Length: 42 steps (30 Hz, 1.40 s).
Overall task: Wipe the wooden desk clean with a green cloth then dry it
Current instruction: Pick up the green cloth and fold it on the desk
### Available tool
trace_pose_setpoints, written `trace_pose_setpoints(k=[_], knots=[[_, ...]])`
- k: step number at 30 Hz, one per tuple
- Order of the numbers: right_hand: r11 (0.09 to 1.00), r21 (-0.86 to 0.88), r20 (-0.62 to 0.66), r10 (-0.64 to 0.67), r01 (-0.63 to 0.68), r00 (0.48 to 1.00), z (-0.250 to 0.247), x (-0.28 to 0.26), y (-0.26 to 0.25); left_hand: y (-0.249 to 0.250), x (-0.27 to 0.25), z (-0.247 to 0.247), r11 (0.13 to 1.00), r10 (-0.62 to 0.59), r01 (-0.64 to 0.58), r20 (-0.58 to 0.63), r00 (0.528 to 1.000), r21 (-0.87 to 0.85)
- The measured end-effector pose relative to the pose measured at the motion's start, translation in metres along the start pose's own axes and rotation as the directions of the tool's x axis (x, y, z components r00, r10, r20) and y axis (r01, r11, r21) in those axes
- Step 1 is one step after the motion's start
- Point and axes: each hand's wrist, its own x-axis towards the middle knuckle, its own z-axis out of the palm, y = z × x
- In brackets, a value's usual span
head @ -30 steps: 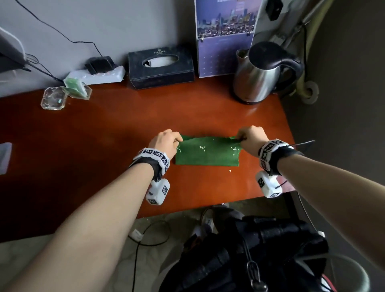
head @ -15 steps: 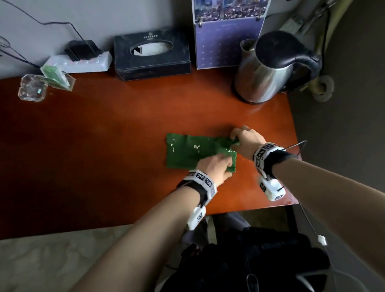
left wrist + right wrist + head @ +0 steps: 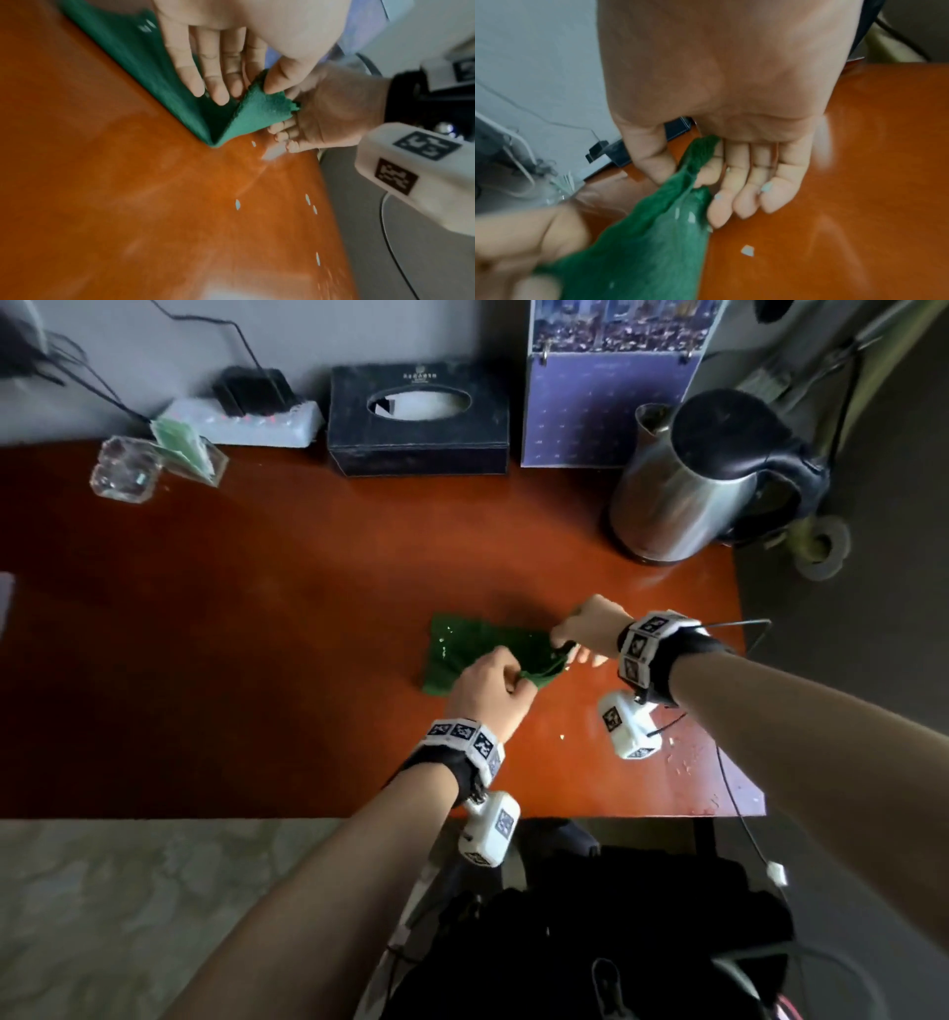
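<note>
both hands pinch the green cloth on the table: left hand at its 5 o'clock corner, right hand at 3 o'clock, probably folding crumbs inside.

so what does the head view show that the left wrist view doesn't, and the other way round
Only the head view shows the kettle, the tissue box and the power strip along the wall. Only the left wrist view shows the left hand pinching a raised fold of the green cloth between thumb and fingers, with pale specks strewn on the desk. Both show the cloth gripped by both hands, the right hand included.
</note>
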Motion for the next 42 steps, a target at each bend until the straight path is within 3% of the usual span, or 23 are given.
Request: trace_pose_setpoints(k=[2, 6, 12, 15, 18, 21, 25, 29, 31, 35, 42], knots=[[0.994, 0.107, 0.058, -0.033, 0.027, 0.998, 0.004, -0.001, -0.027, -0.018, -0.001, -0.016, 0.995, -0.091, 0.088, -0.063, 0.994, -0.041], [0.979, 0.173, 0.021, -0.111, 0.106, 0.994, 0.027, 0.005, -0.076, -0.053, 0.000, -0.037, 0.960, -0.275, 0.262, -0.156, 0.949, -0.103], [0.983, 0.061, -0.134, -0.164, 0.173, 0.977, 0.050, 0.019, -0.081, -0.097, 0.005, -0.044, 0.882, -0.466, 0.471, -0.111, 0.878, 0.020], [0.974, -0.152, -0.230, -0.203, 0.171, 0.952, 0.043, 0.017, -0.065, -0.098, 0.009, -0.045, 0.879, -0.460, 0.473, -0.165, 0.873, 0.051], [0.949, -0.279, -0.210, -0.212, 0.150, 0.954, 0.039, 0.018, -0.050, -0.084, 0.021, -0.049, 0.907, -0.392, 0.415, -0.216, 0.894, 0.072], [0.915, -0.365, -0.158, -0.240, 0.169, 0.958, 0.044, 0.023, -0.043, -0.065, 0.043, -0.048, 0.935, -0.327, 0.345, -0.181, 0.928, 0.082], [0.883, -0.440, -0.138, -0.245, 0.162, 0.960, 0.058, 0.030, -0.045, -0.044, 0.066, -0.040, 0.914, -0.376, 0.390, -0.127, 0.918, 0.111], [0.883, -0.439, -0.121, -0.243, 0.167, 0.963, 0.059, 0.034, -0.048, -0.040, 0.078, -0.032, 0.854, -0.511, 0.517, -0.090, 0.855, 0.060], [0.879, -0.441, -0.119, -0.255, 0.179, 0.960, 0.059, 0.034, -0.048, -0.043, 0.083, -0.032, 0.827, -0.562, 0.562, -0.016, 0.827, 0.013], [0.900, -0.380, -0.094, -0.266, 0.213, 0.959, 0.054, 0.030, -0.048, -0.045, 0.082, -0.042, 0.828, -0.548, 0.556, 0.107, 0.829, -0.069], [0.921, -0.264, -0.021, -0.301, 0.285, 0.954, 0.049, 0.018, -0.079, -0.059, 0.051, -0.062, 0.804, -0.496, 0.515, 0.142, 0.857, -0.296]])
